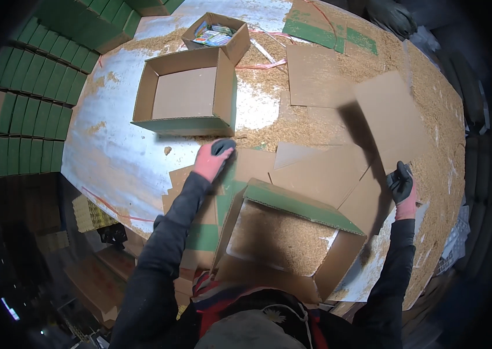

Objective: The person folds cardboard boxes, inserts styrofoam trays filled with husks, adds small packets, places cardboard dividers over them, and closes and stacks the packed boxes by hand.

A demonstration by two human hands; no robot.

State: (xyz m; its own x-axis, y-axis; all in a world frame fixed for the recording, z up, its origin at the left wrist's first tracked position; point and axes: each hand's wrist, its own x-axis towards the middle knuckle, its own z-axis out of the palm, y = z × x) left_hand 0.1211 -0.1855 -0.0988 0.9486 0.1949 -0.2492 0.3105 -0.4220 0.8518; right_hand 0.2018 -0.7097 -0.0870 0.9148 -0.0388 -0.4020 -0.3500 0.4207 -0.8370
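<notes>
My right hand (pixel 402 185), in a pink glove with dark fingers, pinches the near corner of a flat cardboard sheet (pixel 390 113). The sheet is raised and tilted, casting a dark shadow on the table. In a matching glove, my left hand (pixel 215 156) is closed just below an open box (pixel 185 93) with a cardboard bottom. Whatever its fingers hold, if anything, is hidden. Close to my body stands an open cardboard frame (pixel 307 203), green outside; sawdust shows through it. Flat cardboard pieces (pixel 318 174) lie beyond and beside this frame.
Sawdust covers much of the white-topped table (pixel 97 163). A small box (pixel 237 43) with printed packets sits at the back, near pink ribbon (pixel 263 65). Another flat sheet (pixel 315 75) and green-printed cardboard (pixel 313 32) lie farther off. Stacked green boxes (pixel 36 75) rise along the left.
</notes>
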